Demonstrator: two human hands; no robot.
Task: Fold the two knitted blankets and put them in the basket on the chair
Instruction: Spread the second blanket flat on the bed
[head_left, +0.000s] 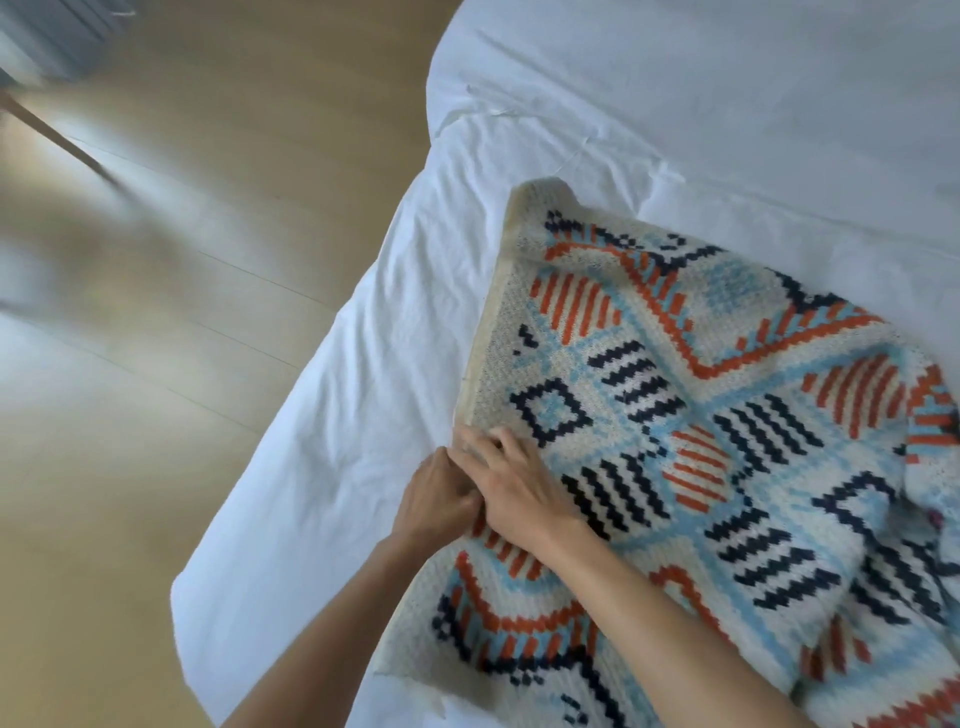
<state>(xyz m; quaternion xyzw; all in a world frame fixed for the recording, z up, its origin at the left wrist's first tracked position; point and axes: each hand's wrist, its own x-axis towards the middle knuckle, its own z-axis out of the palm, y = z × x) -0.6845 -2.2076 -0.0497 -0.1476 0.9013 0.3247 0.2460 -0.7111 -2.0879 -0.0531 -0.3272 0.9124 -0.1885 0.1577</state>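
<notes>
The bed (675, 93), under a rumpled white sheet, fills most of what I see, with pale wooden floor (234, 156) beside it. On the bed, close to the side that meets the floor, lies one knitted blanket (701, 374), patterned in cream, sky blue, orange and navy. It is spread loosely, with soft ripples toward the bed's middle. No second blanket or basket shows from here.

Both hands meet at the blanket's cream border (485, 332), on the floor side of the bed. The right hand (514, 491) lies on top of the knit with its fingers bent over the border, pinching it as far as I can tell. The left hand (434, 501) is tucked against it, fingers curled in on the same edge.

I judge the blanket light to middling in weight and thoroughly limp. It should sag and stretch when lifted by one point, and the open knit can snag on fingers. The firmer border and the corners look like the best places to hold it, hands set apart along the edge so the fold falls straight.
</notes>
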